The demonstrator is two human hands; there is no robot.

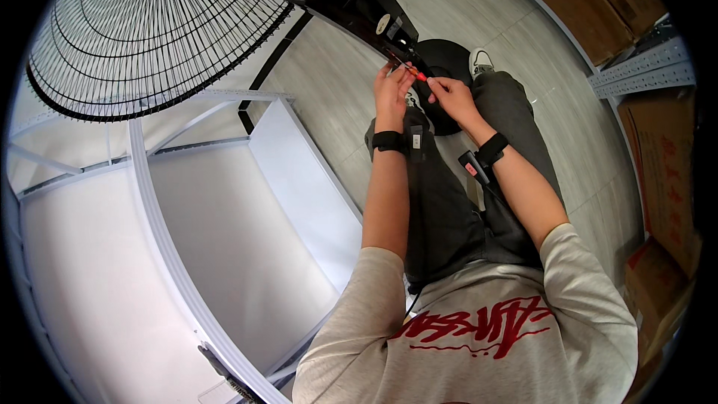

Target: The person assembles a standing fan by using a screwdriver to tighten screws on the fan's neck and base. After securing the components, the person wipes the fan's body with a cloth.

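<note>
A small screwdriver with a red and orange handle [420, 75] slants between my hands, its front end toward the underside of the fan's black housing [351, 11]. My right hand [452, 97] pinches the handle's rear end between thumb and fingers. My left hand [393, 93] is closed around the front part of the screwdriver, close against the housing; its fingers partly hide the shaft and tip. A round pale disc [384, 24] sits on the housing just above my hands. The fan's wire grille [179, 37] spreads out at the upper left.
A white metal shelf frame [161, 202] fills the left side. Below the housing, a round black base [441, 56] stands on the grey floor between my feet. Cardboard boxes [662, 157] stand on a rack [643, 67] at the right. Both wrists wear black straps with small modules.
</note>
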